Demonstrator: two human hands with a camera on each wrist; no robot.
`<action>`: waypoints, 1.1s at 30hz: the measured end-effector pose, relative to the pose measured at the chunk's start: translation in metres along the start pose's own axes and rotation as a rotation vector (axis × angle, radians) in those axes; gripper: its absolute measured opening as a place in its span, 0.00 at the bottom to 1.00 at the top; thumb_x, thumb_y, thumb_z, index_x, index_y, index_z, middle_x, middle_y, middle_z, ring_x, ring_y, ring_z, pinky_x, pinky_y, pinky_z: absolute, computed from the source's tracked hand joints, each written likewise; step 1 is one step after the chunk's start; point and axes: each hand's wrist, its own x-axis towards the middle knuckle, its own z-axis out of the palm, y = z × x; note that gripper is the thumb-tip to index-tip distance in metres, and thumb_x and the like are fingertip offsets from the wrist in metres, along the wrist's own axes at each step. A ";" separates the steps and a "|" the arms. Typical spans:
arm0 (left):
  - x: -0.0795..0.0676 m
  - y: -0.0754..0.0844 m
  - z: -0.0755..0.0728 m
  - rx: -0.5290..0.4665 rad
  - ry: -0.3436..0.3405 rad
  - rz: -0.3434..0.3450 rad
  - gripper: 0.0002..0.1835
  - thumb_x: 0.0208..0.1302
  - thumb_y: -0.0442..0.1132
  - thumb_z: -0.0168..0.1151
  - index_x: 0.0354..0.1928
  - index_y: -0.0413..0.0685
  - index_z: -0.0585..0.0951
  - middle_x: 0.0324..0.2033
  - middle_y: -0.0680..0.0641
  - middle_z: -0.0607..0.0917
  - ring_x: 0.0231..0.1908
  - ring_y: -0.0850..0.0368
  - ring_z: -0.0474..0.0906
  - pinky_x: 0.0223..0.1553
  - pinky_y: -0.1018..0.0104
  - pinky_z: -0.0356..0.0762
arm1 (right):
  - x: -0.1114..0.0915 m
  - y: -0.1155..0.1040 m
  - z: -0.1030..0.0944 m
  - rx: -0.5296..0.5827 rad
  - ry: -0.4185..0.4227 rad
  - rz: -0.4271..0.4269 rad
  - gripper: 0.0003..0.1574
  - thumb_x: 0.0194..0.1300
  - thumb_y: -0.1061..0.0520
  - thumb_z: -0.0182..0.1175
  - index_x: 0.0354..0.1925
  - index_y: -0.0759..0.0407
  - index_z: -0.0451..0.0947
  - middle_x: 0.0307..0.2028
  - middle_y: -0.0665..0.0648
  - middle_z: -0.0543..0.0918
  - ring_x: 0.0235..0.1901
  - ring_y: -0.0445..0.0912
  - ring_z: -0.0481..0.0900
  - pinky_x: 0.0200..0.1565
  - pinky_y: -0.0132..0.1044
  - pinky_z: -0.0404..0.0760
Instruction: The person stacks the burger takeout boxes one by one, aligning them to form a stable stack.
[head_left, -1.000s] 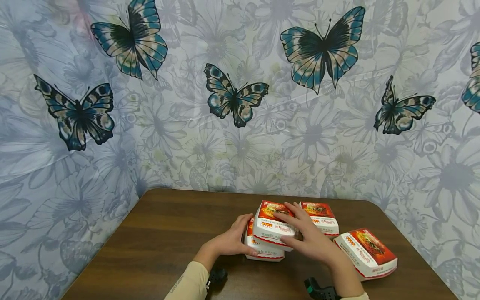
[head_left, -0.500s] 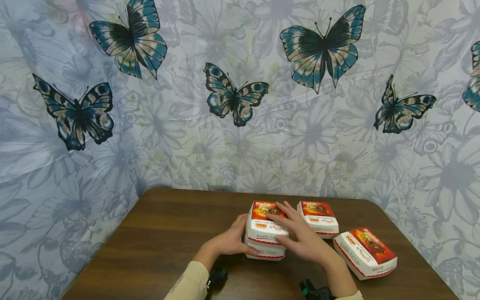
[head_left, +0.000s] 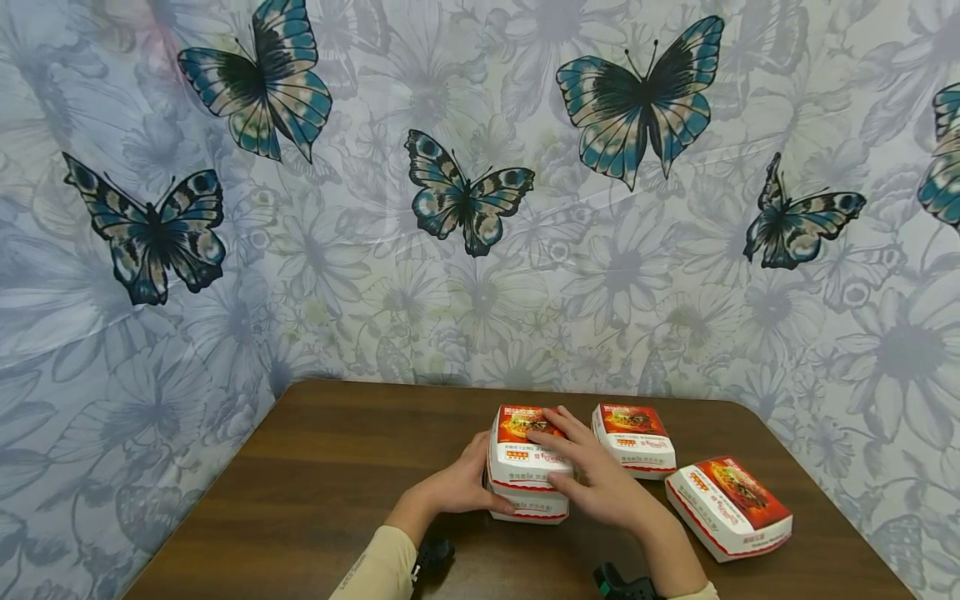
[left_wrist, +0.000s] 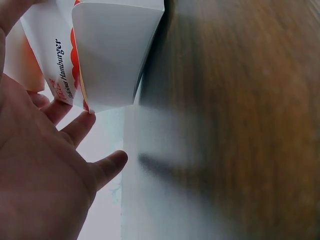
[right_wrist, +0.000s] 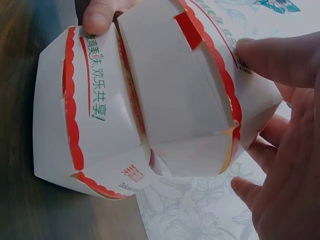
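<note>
Butterfly-print cloth backs our brown table. Our right hand grips the upper box, covering part of its lid; our left hand grips the lower box beneath. Rightward sit a rear box and an angled box. Only the right wrist view shows us the slit between the stacked pair. Both lettered fronts face us; we cannot tell a long axis.

A butterfly-print wall covering and brown table suggest some indoor room.
</note>
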 end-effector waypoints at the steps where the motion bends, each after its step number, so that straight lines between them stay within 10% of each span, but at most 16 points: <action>1: 0.000 0.000 0.000 -0.007 -0.002 -0.004 0.61 0.47 0.50 0.81 0.77 0.63 0.50 0.72 0.47 0.58 0.72 0.49 0.53 0.70 0.45 0.60 | 0.000 0.000 0.000 0.006 -0.001 -0.001 0.31 0.68 0.52 0.62 0.68 0.45 0.72 0.74 0.66 0.63 0.74 0.71 0.52 0.62 0.77 0.58; 16: -0.001 0.003 -0.008 -0.130 -0.030 -0.056 0.76 0.47 0.51 0.82 0.79 0.63 0.26 0.79 0.43 0.42 0.77 0.44 0.43 0.73 0.40 0.55 | 0.001 -0.001 0.003 0.015 0.001 0.005 0.31 0.69 0.52 0.61 0.69 0.45 0.71 0.74 0.65 0.63 0.74 0.70 0.52 0.62 0.77 0.59; 33: -0.003 0.026 -0.023 -0.171 0.023 0.034 0.59 0.55 0.67 0.69 0.77 0.79 0.38 0.79 0.54 0.39 0.78 0.46 0.42 0.70 0.36 0.57 | 0.004 -0.002 0.006 -0.042 0.025 -0.018 0.34 0.66 0.49 0.64 0.69 0.46 0.71 0.73 0.63 0.65 0.75 0.68 0.53 0.62 0.78 0.57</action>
